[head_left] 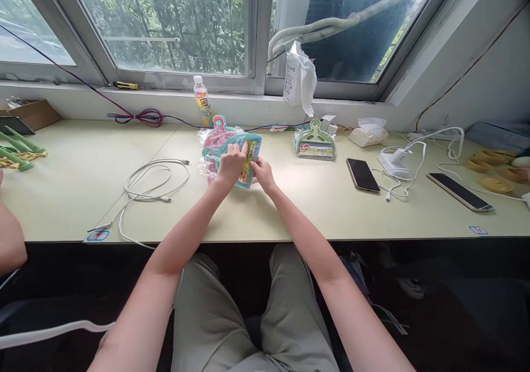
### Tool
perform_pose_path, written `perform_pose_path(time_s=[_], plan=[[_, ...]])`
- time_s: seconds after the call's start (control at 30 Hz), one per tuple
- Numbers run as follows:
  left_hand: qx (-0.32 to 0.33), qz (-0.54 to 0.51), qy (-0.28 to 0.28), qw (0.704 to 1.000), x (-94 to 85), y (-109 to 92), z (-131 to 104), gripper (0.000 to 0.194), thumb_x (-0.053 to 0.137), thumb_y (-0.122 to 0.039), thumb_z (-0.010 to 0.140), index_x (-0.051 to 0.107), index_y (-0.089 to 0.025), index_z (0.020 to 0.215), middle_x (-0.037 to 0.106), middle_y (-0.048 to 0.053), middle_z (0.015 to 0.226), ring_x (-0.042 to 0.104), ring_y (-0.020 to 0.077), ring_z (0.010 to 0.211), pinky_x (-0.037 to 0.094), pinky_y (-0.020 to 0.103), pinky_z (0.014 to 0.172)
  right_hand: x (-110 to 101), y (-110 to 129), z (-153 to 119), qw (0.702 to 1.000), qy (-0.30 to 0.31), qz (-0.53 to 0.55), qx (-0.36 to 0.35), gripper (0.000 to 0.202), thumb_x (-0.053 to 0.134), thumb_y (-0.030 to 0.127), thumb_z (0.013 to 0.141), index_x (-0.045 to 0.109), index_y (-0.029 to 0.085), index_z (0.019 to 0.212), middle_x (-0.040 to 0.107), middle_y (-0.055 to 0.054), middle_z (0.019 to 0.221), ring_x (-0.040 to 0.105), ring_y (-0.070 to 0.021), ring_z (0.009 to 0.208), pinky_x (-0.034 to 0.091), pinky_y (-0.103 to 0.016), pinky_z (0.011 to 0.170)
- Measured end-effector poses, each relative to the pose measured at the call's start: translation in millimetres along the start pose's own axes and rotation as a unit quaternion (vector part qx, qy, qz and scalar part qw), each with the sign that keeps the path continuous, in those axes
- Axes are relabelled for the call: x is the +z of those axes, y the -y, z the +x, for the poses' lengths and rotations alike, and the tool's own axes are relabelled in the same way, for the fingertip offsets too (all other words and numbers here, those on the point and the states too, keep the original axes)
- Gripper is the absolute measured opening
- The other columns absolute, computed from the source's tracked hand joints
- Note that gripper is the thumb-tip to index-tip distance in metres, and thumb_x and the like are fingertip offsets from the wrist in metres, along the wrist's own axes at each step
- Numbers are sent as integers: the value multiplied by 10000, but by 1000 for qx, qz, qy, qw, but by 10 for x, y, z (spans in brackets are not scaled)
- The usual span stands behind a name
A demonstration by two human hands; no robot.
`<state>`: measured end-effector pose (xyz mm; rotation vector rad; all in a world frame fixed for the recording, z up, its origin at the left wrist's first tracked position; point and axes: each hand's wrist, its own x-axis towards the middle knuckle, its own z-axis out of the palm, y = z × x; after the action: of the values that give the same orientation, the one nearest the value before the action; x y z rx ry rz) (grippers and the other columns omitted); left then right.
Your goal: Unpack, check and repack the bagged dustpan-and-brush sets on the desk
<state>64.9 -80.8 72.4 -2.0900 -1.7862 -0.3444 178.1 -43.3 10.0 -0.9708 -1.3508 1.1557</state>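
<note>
A blue mini dustpan-and-brush set [253, 147] with a printed label is held tilted above the table. My left hand [231, 165] is closed around its handle side, the index finger stretched onto the label. At the set's right edge, my right hand [263, 174] pinches it between thumb and fingers. Behind and partly beneath it lies a pink dustpan-and-brush set [219, 126] in clear plastic, largely hidden by the blue one. Further right, a green dustpan-and-brush set [315, 140] in clear plastic rests on the table.
On the table [298, 206] lie a coiled white cable [132, 195], two phones, the nearer phone [362, 175], a white charger [395, 162] and a tissue pack [368, 132]. A bottle [202, 101] stands by the sill. Another person's arm [10, 228] shows at left.
</note>
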Motion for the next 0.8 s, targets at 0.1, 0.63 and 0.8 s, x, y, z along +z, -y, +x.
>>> perform_pose_path(time_s=[0.1,0.63,0.8], plan=[[-5,0,-1,1000,-30,4,-1,585,224,-72,957,371,-143,1519,591,204,1064,547,315,1088,492,352,770,21,30,-20,1000,6,-13,-7,114,529,248,827,616,174,824,639,7,731,594,-146,676,519,-244,595],[16,39,-27,999,-24,9,-79,643,239,-87,939,289,-202,1570,592,187,1004,590,311,965,538,374,705,49,136,-19,997,-47,-61,-26,130,541,240,821,651,179,788,651,7,690,601,-158,707,511,-243,644],[10,17,-38,999,-15,-74,-115,620,302,-114,942,347,-252,1545,568,204,1162,584,310,1043,565,368,716,-28,149,36,994,-104,-35,-23,142,543,262,828,662,185,823,668,1,727,605,-150,711,510,-234,645]])
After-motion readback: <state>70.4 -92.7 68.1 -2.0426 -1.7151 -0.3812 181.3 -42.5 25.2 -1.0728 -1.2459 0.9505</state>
